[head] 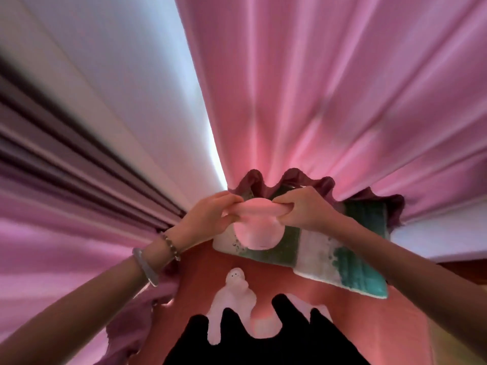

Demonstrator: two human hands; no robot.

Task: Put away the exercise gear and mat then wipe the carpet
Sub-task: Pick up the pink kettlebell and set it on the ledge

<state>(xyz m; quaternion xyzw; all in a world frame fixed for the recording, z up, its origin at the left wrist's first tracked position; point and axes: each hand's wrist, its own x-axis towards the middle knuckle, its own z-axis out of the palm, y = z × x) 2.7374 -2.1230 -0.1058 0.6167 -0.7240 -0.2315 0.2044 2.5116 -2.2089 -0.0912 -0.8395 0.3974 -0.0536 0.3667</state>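
Sides = person's own.

left grip (210,214) + right grip (300,209): both clenched round the handle of the pink kettlebell (259,234), one at each end of the bar, fingers curled under, knuckles up. The bell body hangs below the bar, between the wrists. Judgement: two-handed hold keeps the wt centred and stops it swinging during the carry.

Left wrist, 7 o'clock of the bell: bead bracelet (171,246), then a pale bangle (146,267) further down the arm.

6 o'clock: red shirt (290,299) w/ pale figure print, so the bell is held out in front of the torso.

4 o'clock: striped rug (355,270), green/white/teal, lies under and beyond the bell. Can't tell if the bell touches it; prob. hanging clear. Carpet or mat? Can't tell.

12–2 o'clock: pink curtain (342,101), ruffled hem just behind the grips. 10 o'clock: white panel (131,75). Edges badly streaked.

Status (judgement): gear in hand, not yet stowed. No storage spot or wiping cloth in view.
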